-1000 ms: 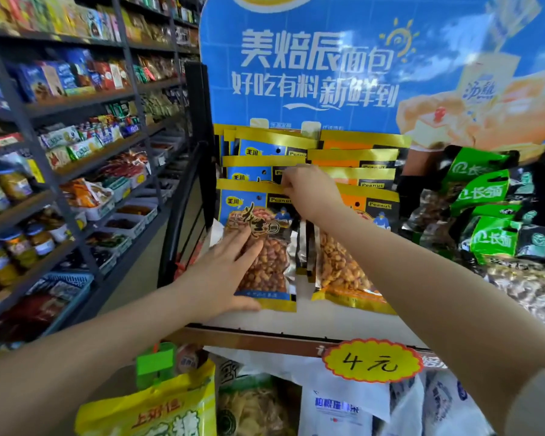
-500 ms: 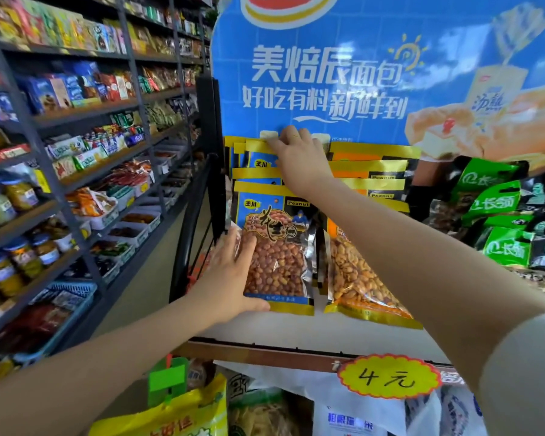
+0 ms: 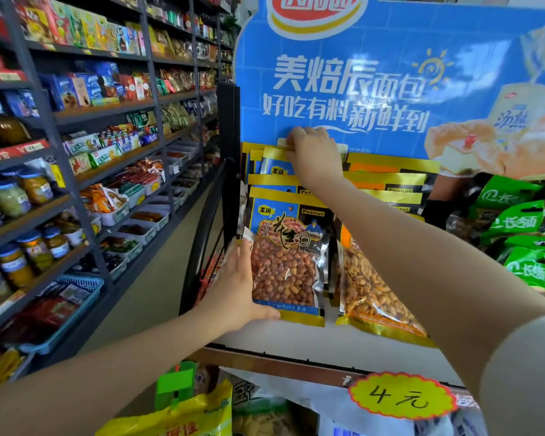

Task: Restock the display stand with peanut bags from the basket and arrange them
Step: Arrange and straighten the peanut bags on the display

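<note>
Blue and glossy, the backboard (image 3: 390, 89) of the display stand fills the view from 11 to 2 o'clock, with a white shelf (image 3: 343, 341) at its foot near centre and a brown front edge below that. At 9 o'clock dark metal shelving (image 3: 76, 152) runs back along a narrow aisle, packed with boxes, jars and trays, its floor a bare strip between shelving and stand. A black frame (image 3: 208, 234) stands against the stand's left edge. Green bags (image 3: 516, 221) crowd the right side at 3 o'clock.

Peanut bags (image 3: 387, 196) lie in two overlapping columns down the stand; the blue front bag (image 3: 285, 262) sits at centre, its bottom edge on the shelf, an orange bag (image 3: 375, 284) just beside it to the right.

The left hand (image 3: 236, 291) lies with straight fingers flat along the front bag's left side, thumb under its bottom corner. The right hand (image 3: 315, 155) reaches to 12 o'clock, fingers curled on the top edge of the rearmost blue bag (image 3: 274, 162), at the backboard.

A yellow price tag (image 3: 401, 396) sits at 5 o'clock, a yellow packet (image 3: 177, 420) at 6.
</note>
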Available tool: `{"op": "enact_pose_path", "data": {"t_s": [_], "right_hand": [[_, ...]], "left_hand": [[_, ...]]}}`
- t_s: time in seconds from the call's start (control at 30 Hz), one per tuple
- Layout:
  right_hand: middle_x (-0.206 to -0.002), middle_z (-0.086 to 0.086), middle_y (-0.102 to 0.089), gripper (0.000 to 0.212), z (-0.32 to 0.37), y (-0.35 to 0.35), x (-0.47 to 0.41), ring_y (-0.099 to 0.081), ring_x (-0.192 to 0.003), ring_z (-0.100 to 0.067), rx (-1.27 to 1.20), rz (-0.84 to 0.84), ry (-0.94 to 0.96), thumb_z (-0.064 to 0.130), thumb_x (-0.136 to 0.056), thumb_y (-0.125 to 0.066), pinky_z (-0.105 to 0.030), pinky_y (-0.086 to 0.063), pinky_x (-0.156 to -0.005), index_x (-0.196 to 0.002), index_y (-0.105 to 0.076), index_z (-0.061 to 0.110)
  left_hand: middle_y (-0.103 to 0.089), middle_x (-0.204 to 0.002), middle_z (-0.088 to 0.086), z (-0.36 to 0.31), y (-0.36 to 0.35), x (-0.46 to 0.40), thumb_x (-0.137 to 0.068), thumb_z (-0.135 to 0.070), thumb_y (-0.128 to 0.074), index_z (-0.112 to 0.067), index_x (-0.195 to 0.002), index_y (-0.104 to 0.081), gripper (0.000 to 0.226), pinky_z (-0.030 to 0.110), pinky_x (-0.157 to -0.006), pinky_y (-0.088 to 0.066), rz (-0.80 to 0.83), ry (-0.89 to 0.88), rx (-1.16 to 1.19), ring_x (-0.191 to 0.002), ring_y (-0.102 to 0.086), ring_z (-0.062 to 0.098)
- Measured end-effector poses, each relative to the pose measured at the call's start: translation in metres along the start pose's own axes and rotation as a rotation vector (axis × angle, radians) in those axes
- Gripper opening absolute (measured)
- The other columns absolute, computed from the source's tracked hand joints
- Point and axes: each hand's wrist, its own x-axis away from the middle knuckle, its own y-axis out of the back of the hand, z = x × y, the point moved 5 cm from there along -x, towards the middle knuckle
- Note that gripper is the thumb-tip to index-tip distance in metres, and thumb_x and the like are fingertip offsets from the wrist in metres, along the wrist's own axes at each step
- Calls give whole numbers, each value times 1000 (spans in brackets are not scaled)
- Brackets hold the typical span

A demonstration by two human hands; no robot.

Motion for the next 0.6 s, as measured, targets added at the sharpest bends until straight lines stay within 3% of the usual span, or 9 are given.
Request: {"op": "enact_pose_path", "data": {"t_s": [0.13, 0.3, 0.47, 0.6], "right_hand": [[-112, -13, -57, 20, 10, -5, -8, -47, -110, -32, -86, 34, 55, 4, -90, -49, -37, -40, -79, -107, -58, 11], [-109, -11, -56, 18, 22, -6, -9, -47, -107, -30, -107, 12, 127, 11, -93, -45, -35, -36, -71, -101, -62, 10], [-116, -11, -56, 22, 24, -5, -12, -47, -111, -30, -17, 40, 160, 19, -95, -44, -39, -37, -88, -107, -62, 12], [-107, -12, -64, 29, 14, 2, -12, -52, -108, -31, 179, 85, 214, 30, -98, -39, -39, -34, -93, -109, -59, 12]], "left_hand": [[12, -155, 5, -2, 0, 0, -66, -46, -77, -12, -143, 21, 129, 38, -117, -11, 1, 17, -15, -144, -1, 22], [4, -152, 3, -1, 1, 2, -67, -45, -76, -12, -144, 19, 126, 33, -115, -15, 25, 35, -2, -142, -11, 20], [4, -153, 2, -2, 3, 2, -66, -43, -78, -14, -144, 18, 127, 32, -115, -16, 31, 31, 24, -142, -11, 19], [5, -153, 1, -1, 2, 1, -66, -44, -78, -14, -144, 18, 128, 33, -115, -16, 31, 29, 5, -142, -11, 19]]}}
